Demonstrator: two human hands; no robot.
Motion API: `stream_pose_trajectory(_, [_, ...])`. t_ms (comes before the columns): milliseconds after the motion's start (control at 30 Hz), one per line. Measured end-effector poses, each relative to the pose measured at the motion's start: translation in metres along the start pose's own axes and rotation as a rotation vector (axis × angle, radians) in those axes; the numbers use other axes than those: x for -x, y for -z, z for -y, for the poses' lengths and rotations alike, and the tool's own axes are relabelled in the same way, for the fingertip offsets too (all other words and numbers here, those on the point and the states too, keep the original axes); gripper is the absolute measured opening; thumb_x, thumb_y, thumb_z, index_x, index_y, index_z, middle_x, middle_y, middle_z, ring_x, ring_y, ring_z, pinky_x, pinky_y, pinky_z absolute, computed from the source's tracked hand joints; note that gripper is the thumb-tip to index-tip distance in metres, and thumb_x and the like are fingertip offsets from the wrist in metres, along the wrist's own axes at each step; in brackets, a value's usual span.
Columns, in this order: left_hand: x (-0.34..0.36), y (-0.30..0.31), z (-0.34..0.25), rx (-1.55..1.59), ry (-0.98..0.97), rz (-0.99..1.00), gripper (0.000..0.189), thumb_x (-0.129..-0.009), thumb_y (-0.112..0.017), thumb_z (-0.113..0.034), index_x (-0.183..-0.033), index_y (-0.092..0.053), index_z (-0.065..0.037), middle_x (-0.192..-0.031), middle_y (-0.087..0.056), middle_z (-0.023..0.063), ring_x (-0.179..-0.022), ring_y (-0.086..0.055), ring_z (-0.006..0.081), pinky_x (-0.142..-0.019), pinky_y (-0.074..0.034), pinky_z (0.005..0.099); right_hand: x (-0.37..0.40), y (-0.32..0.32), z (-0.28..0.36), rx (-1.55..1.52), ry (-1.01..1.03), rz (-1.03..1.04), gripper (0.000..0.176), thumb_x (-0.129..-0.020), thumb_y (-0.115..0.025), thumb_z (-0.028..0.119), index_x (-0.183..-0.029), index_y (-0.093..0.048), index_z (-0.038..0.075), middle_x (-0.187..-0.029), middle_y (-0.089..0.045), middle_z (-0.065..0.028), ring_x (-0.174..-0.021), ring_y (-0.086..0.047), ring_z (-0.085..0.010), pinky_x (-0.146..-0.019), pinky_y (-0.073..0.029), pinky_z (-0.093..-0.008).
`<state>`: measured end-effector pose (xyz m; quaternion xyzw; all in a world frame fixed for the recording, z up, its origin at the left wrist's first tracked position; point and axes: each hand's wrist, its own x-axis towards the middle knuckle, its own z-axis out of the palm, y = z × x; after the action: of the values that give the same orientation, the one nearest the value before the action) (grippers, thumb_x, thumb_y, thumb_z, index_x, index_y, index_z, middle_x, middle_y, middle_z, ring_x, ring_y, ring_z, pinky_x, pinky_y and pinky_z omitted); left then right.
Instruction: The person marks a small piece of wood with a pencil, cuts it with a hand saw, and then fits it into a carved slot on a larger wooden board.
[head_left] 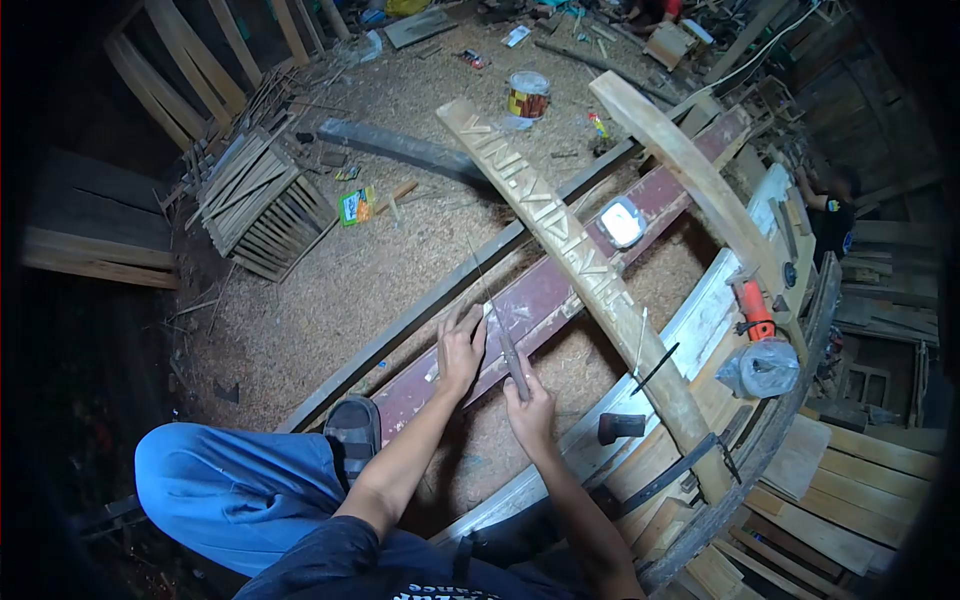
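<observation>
The right hand (pixel 530 410) grips a chisel (pixel 510 352) pointing away across the red beam (pixel 560 285), its tip just beside the flat, open left hand (pixel 460 348).

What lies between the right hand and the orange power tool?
In the head view, the long curved carved wooden plank crosses between the right hand, gripping a slim metal tool, and the orange power tool.

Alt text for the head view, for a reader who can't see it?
The right hand holds a slim tool on a reddish wooden beam, the left hand flat beside it. A carved curved plank crosses the beam.
</observation>
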<state>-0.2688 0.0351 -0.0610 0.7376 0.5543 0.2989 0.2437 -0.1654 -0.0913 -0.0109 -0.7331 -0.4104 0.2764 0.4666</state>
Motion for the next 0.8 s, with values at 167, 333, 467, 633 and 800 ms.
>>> stream_pose_trajectory(167, [0.002,-0.009,0.005,0.096,0.020,-0.015,0.027,-0.095,-0.067,-0.017,-0.116,-0.071,0.000,-0.136,-0.061,0.0241,-0.123,-0.060,0.0406,-0.109,-0.042,0.0476,0.007,-0.001,-0.009,0.034,-0.039,0.015,0.052,-0.086,-0.067,0.014,-0.137,-0.061,0.007,-0.079,-0.067,-0.0262,-0.070,-0.070,-0.0409,-0.063,-0.054,-0.0470])
stream_pose_trajectory(333, [-0.014,0.006,0.002,0.063,0.091,0.285,0.020,-0.098,-0.056,-0.013,-0.109,-0.059,0.003,-0.115,-0.062,0.0316,-0.113,-0.056,0.0483,-0.099,-0.044,0.0521,0.006,-0.013,-0.022,-0.020,0.052,-0.010,0.054,-0.086,-0.067,0.013,-0.139,-0.060,0.008,-0.077,-0.067,-0.0269,-0.068,-0.069,-0.0417,-0.062,-0.054,-0.0473])
stream_pose_trajectory(467, [-0.012,0.001,0.009,-0.031,-0.091,0.169,0.027,-0.100,-0.052,-0.013,-0.123,-0.055,0.002,-0.127,-0.059,0.0289,-0.122,-0.054,0.0427,-0.106,-0.039,0.0517,0.003,-0.011,-0.008,0.025,0.023,0.041,0.054,-0.086,-0.067,0.013,-0.139,-0.060,0.009,-0.078,-0.067,-0.0273,-0.070,-0.070,-0.0423,-0.062,-0.054,-0.0478])
stream_pose_trajectory(633, [-0.004,-0.008,0.009,0.003,-0.041,0.156,0.017,-0.102,-0.051,-0.016,-0.106,-0.049,0.001,-0.107,-0.059,0.0274,-0.109,-0.055,0.0450,-0.097,-0.040,0.0528,0.008,-0.006,-0.006,0.139,-0.036,0.080,0.054,-0.087,-0.068,0.014,-0.139,-0.059,0.007,-0.083,-0.069,-0.0278,-0.075,-0.071,-0.0437,-0.064,-0.057,-0.0482])
stream_pose_trajectory(800, [-0.015,0.003,0.010,-0.050,-0.145,0.273,0.018,-0.102,-0.051,-0.017,-0.106,-0.049,0.000,-0.102,-0.062,0.0267,-0.105,-0.057,0.0454,-0.098,-0.040,0.0534,0.008,-0.010,-0.002,-0.014,-0.095,0.081,0.053,-0.089,-0.067,0.013,-0.140,-0.057,0.003,-0.099,-0.069,-0.0308,-0.087,-0.073,-0.0414,-0.068,-0.058,-0.0457])
